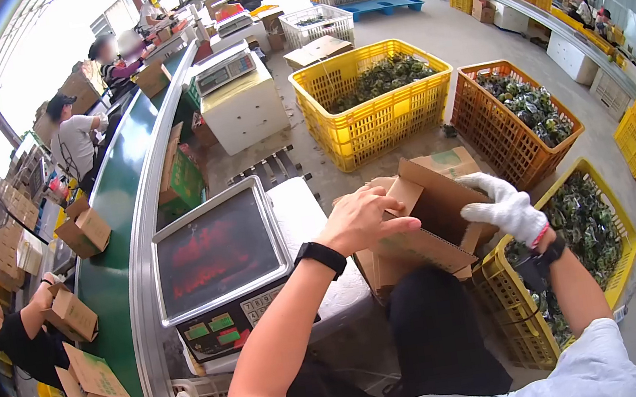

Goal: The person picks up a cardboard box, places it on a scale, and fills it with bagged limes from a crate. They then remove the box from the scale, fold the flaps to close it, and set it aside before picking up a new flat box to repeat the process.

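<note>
An open cardboard box [439,222] is tilted in front of my knees, its dark inside facing up between my hands. My bare left hand [365,218] grips the box's left side by a flap, with the thumb reaching over the cardboard. At the opposite side, my right hand [505,209] in a white knitted glove holds the edge, fingers bent over it. Just right of the box stands a yellow crate [512,309] of dark green, wrapped-looking pieces. To my left a digital scale [215,249] with a metal-rimmed tray rests on a white block [299,209].
A green conveyor belt [115,202] with a metal rail runs along my left, carrying several cardboard boxes. Ahead stand a large yellow crate [351,141] and an orange crate [518,146], both holding green pieces. Several people work beyond the belt and along the right-hand line.
</note>
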`<state>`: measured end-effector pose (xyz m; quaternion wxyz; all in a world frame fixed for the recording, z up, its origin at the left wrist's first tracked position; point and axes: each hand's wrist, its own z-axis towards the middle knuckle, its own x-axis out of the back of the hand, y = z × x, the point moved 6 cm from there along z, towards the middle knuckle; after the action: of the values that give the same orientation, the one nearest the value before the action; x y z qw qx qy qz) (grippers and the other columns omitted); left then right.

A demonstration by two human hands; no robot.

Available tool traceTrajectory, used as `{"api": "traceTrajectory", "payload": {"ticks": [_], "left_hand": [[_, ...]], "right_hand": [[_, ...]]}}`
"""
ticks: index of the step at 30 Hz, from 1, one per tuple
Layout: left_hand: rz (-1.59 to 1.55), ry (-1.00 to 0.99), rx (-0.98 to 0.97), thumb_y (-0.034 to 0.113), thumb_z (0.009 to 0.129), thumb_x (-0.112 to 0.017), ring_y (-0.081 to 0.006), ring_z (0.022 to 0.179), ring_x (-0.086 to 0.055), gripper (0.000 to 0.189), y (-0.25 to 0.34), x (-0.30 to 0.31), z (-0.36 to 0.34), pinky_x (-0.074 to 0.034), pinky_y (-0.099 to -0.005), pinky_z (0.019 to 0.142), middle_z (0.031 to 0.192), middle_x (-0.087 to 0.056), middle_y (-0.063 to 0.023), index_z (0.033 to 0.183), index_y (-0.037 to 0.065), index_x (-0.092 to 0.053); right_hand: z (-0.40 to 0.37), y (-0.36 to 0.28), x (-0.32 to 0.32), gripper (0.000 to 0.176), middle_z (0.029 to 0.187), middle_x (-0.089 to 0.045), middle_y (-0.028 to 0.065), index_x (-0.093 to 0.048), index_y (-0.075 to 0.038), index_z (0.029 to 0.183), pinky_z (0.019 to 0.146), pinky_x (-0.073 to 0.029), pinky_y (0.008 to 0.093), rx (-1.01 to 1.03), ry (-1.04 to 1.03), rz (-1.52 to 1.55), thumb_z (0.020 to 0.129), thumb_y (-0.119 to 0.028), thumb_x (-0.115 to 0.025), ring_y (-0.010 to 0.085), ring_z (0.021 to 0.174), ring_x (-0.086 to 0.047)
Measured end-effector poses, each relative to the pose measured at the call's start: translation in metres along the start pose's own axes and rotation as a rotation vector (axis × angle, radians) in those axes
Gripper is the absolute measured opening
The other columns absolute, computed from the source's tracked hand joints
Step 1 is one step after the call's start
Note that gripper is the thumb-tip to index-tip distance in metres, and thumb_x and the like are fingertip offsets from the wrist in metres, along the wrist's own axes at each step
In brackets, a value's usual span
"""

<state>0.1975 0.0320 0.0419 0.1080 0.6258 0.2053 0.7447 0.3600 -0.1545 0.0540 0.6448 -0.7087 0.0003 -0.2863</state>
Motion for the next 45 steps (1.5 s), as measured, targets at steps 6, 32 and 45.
{"api": "traceTrajectory", "payload": {"ticks": [6, 32, 45], "left_hand": [[0.034, 0.032, 0.049, 0.069, 0.081, -0.068, -0.0292, 0.096, -0.066, 0.069, -0.001, 0.005, 0.013, -0.049, -0.0417, 0.094, 0.095, -0.067, -0.0086, 0.118, 0.01, -0.067], [0.282, -0.058, -0.171, 0.045, 0.063, -0.087, -0.0386, 0.131, -0.044, 0.112, 0.039, -0.014, 0.044, -0.026, -0.053, 0.121, 0.135, -0.045, -0.0202, 0.158, 0.024, -0.033], [-1.633, -0.387, 0.876, 0.064, 0.095, -0.058, -0.0194, 0.128, -0.055, 0.073, 0.266, -0.286, 0.07, -0.047, -0.0401, 0.103, 0.142, -0.054, -0.0038, 0.148, 0.018, -0.042]], "right_hand": [[-0.002, -0.009, -0.042, 0.051, 0.128, -0.065, 0.0159, -0.063, -0.01, 0.131, 0.102, -0.048, 0.0421, 0.482, 0.189, -0.769, 0.083, -0.021, -0.077, 0.0365, 0.114, -0.06], [-0.227, 0.2, 0.163, 0.07, 0.145, -0.056, 0.0182, -0.049, -0.005, 0.145, 0.111, -0.041, 0.037, -0.52, 0.733, -0.232, 0.095, -0.054, -0.058, 0.032, 0.132, -0.055], [-0.312, 0.344, 0.316, 0.072, 0.153, -0.045, 0.0217, -0.047, -0.004, 0.148, 0.119, -0.031, 0.0398, -0.72, 0.908, -0.563, 0.101, -0.059, -0.047, 0.0354, 0.143, -0.041]]}}
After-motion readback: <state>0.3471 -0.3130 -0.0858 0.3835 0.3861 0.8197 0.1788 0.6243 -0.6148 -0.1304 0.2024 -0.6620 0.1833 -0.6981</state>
